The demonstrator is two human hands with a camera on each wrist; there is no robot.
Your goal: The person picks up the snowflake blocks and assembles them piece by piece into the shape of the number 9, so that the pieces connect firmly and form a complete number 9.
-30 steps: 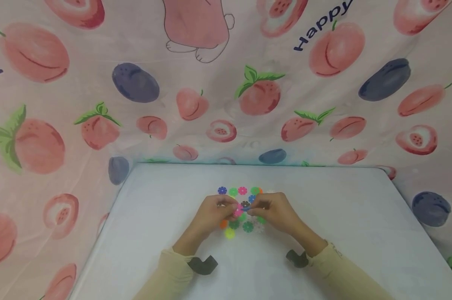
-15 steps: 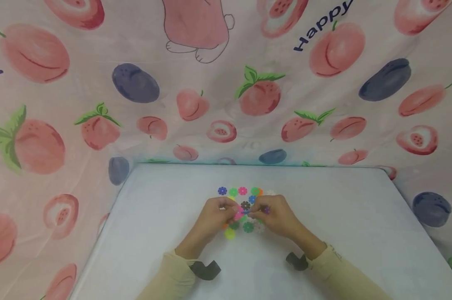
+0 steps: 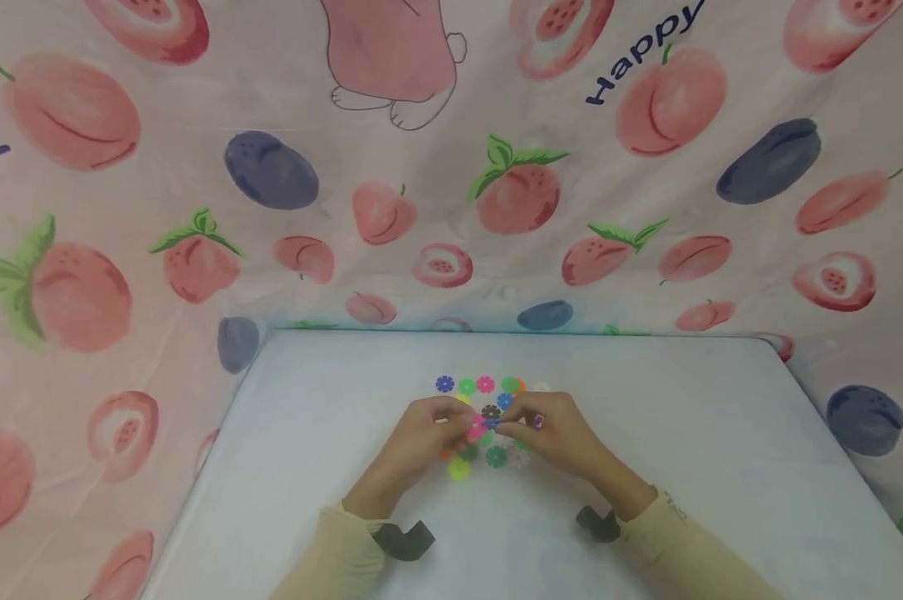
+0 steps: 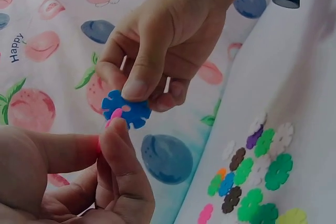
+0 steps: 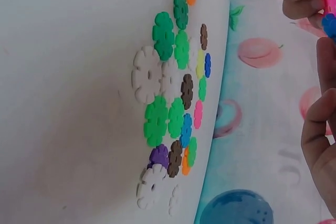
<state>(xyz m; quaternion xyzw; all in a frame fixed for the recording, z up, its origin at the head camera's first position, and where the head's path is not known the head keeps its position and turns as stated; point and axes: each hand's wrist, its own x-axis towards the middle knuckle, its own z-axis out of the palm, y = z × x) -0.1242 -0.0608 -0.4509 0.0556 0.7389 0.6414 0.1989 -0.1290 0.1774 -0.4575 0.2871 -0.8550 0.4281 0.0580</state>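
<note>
Between the thumb and fingers of my left hand (image 3: 421, 429) is a pink notched snowflake disc (image 3: 474, 427). My right hand (image 3: 560, 427) pinches a blue snowflake disc (image 4: 137, 113) by its edge. The left wrist view shows the pink disc's edge right at the blue disc's notched rim, the two overlapping near its centre hole. Most of the pink disc is hidden behind the left fingers there. In the right wrist view both discs are cut off at the right edge. The hands meet above a group of loose discs on the white table (image 3: 309, 417).
Several loose discs lie under and around the hands, among them a dark green disc (image 3: 496, 457), a yellow disc (image 3: 460, 469), a brown disc (image 5: 187, 92) and a white disc (image 5: 147, 75). A fruit-print cloth (image 3: 391, 158) hangs behind the table and at its sides.
Both hands have come slightly down toward the person, keeping hold of the pink and blue discs. A purple disc has come into view beside the right fingers. The loose discs lie as before.
</note>
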